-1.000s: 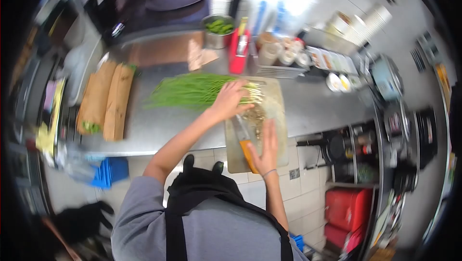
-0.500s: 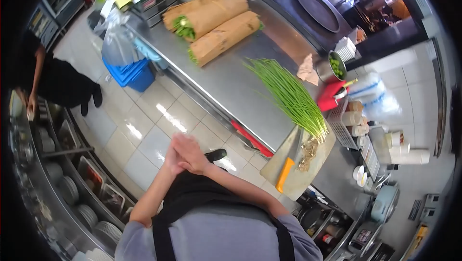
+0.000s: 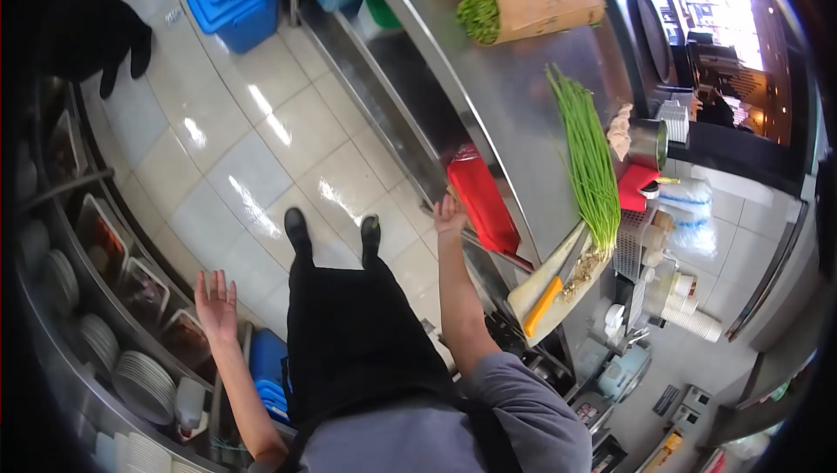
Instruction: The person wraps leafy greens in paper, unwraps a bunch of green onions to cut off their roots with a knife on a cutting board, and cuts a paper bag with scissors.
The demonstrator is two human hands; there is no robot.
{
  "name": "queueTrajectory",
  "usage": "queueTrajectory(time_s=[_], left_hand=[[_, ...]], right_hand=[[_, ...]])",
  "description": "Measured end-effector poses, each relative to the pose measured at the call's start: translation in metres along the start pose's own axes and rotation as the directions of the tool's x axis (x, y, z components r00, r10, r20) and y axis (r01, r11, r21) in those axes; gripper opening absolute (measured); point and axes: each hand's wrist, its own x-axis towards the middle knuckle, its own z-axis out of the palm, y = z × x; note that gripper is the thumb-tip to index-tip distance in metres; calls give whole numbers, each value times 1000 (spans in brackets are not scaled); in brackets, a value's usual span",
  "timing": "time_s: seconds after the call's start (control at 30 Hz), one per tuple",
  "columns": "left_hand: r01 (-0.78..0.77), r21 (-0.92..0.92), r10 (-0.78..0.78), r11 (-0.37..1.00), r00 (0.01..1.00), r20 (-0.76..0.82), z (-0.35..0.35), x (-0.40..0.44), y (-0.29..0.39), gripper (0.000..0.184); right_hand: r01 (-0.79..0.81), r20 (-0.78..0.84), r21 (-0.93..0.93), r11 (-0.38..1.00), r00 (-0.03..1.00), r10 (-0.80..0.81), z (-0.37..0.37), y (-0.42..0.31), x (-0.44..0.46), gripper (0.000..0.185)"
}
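Observation:
My left hand (image 3: 218, 306) is held out over the floor beside the dish shelves, palm up, fingers spread, holding nothing. On the other side, my right hand (image 3: 450, 214) is at the counter's lower edge beside a red packet or cloth (image 3: 485, 204). Its fingers are loosely bent and apart, and I see nothing in them; whether it touches the red item I cannot tell. Up on the steel counter (image 3: 532, 150) lies a bunch of green onions (image 3: 589, 159), root ends on a cutting board (image 3: 540, 325). A knife with an orange handle (image 3: 543, 306) rests there beside trimmed roots (image 3: 582, 274).
Paper-wrapped greens (image 3: 549, 13) lie at the counter's far end. A metal pot (image 3: 648, 143) and a plastic basket (image 3: 631, 242) stand along the wall side. Stacked plates (image 3: 144, 386) fill the left shelves. Blue bins (image 3: 235, 11) sit on the tiled floor, near another person's dark-clothed legs (image 3: 113, 33).
My hands were together in front of me; now they are apart, the left out to the left and the right by the counter edge. The view has turned and shifted.

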Motion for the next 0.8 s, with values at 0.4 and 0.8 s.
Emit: queueTrajectory(time_s=[0.4, 0.8], left_hand=[[-75, 853, -422, 516, 845, 329, 42, 50, -257, 39], [-248, 808, -583, 534, 585, 565, 209, 52, -499, 41]], right_hand=[[-157, 67, 655, 739, 986, 150, -28, -85, 66, 61], [-162, 490, 430, 888, 868, -79, -34, -193, 22, 36]])
